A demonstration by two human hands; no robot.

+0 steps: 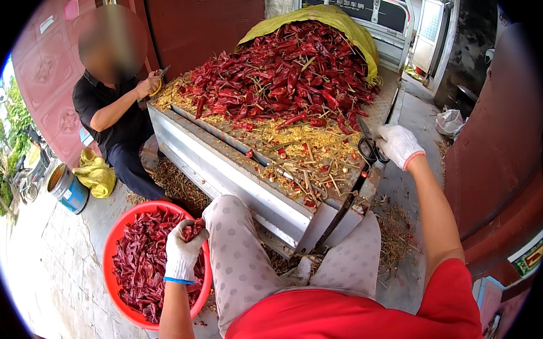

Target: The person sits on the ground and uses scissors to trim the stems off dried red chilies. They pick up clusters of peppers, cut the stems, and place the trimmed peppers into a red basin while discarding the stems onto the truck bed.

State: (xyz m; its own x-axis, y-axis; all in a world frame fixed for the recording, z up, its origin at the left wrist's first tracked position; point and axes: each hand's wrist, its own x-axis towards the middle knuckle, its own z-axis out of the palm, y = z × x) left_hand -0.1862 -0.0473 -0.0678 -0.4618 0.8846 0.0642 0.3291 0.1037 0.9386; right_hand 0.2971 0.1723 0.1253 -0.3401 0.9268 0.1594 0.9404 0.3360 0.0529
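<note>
My left hand [183, 250], in a white knit glove with a blue cuff, holds dried red chili pepper over the right side of a red plastic basin [108, 265] filled with dried chilies [143, 263]. Gloved in white with a pink cuff, my right hand [397, 144] grips black-handled scissors [368, 147] by the right edge of the flatbed. On the metal bed [272, 181] lies a large heap of dried red chilies with stems [289, 76], spilling from a yellow woven sack [323, 17]. Yellow seeds [297, 136] and cut stems are scattered in front of the heap.
At the bed's left corner sits another person [107, 109], holding yellow-handled scissors [159, 85]. A metal bucket [70, 191] and a yellow sack [95, 174] stand on the left floor. Stem debris [397, 236] lies beside my right leg. A red metal door [496, 144] is at the right.
</note>
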